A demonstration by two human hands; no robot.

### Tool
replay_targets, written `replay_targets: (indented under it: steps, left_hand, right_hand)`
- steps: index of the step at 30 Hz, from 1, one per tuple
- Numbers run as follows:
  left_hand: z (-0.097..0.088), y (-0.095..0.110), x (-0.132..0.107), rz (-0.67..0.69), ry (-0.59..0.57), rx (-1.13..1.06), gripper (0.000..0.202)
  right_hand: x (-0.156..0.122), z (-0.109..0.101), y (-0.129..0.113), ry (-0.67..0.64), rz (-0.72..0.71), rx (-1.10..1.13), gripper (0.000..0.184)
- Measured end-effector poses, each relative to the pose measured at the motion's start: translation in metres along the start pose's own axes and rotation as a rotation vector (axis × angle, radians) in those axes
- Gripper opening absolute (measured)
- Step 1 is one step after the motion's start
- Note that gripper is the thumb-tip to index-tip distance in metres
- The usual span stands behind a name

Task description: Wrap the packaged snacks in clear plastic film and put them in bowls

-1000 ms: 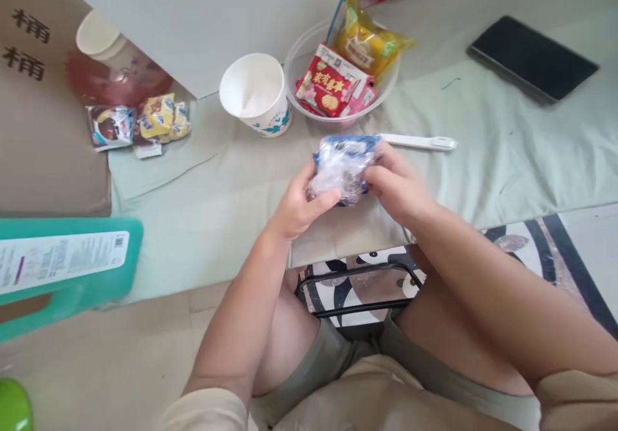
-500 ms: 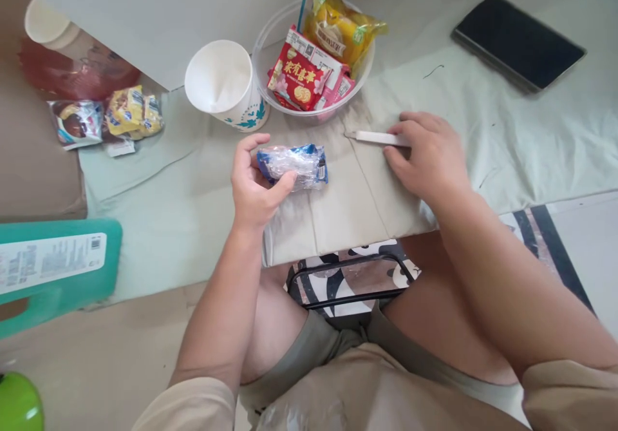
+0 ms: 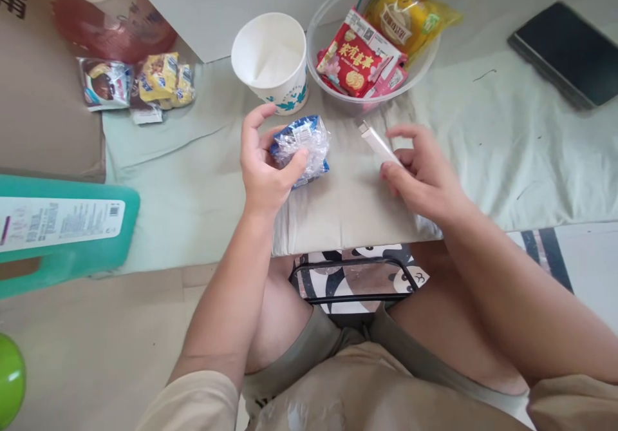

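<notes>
My left hand (image 3: 270,163) is closed on a small blue and clear plastic snack packet (image 3: 302,147), thumb across its front. A barcode shows on the crinkled film. In my right hand (image 3: 425,170) is a slim white utility knife (image 3: 379,144), pinched between thumb and fingers. Its short metal tip points up and to the left, apart from the packet. Just beyond the left hand stands a white paper cup (image 3: 270,54) with teal leaves. Beside the cup, a clear plastic bowl (image 3: 425,73) holds red packets (image 3: 355,60) and a yellow bag (image 3: 403,22).
A dark phone (image 3: 572,54) lies at the right on the pale green cloth (image 3: 193,205). Small wrapped snacks (image 3: 106,83) sit at the far left, by a cardboard box (image 3: 43,115). A teal jug (image 3: 96,225) lies at the left edge.
The packet has turned in my left hand and its barcode now faces up. My right hand has lifted the knife and swung its tip upward. The view has shifted.
</notes>
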State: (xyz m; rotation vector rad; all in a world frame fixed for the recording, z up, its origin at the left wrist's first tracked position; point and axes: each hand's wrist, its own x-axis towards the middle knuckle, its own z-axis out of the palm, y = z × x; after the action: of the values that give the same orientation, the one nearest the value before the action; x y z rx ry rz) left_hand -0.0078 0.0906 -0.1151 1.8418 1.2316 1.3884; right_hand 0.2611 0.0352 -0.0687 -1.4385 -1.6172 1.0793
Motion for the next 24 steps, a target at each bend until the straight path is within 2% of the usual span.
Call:
replay_targets:
  steps: [2,4,8,10,13,15,17,20,24]
  left_hand:
    - [0.001,0.007,0.000,-0.016,-0.026,-0.011,0.070]
    - [0.002,0.016,-0.001,-0.046,-0.063,-0.010,0.061]
    - [0.004,0.031,-0.001,-0.082,-0.153,0.001,0.049]
    - [0.005,0.034,0.000,-0.091,-0.200,0.008,0.052]
    - [0.007,0.035,0.000,-0.114,-0.256,-0.008,0.058]
    - [0.008,0.034,-0.001,-0.136,-0.285,-0.030,0.062]
    - [0.009,0.034,-0.002,-0.150,-0.313,-0.043,0.060]
    - [0.010,0.037,-0.001,-0.109,-0.373,-0.041,0.045]
    - [0.012,0.041,0.000,-0.081,-0.411,-0.033,0.030]
  right_hand:
    - [-0.001,0.004,-0.002,-0.074,0.017,0.208,0.040]
    - [-0.003,0.004,-0.006,-0.147,0.040,0.378,0.038]
    - [-0.005,0.000,-0.018,-0.251,0.155,0.586,0.040]
    - [-0.006,0.000,-0.020,-0.191,0.129,0.645,0.045]
    - [-0.007,0.002,-0.017,-0.003,0.048,0.630,0.048]
    - [-0.007,0.004,-0.014,0.078,0.041,0.606,0.046]
    - [-0.008,0.005,-0.013,0.099,0.045,0.594,0.047]
    - [-0.009,0.006,-0.013,0.105,0.044,0.572,0.050]
    - [-0.008,0.009,-0.011,0.090,0.053,0.541,0.040]
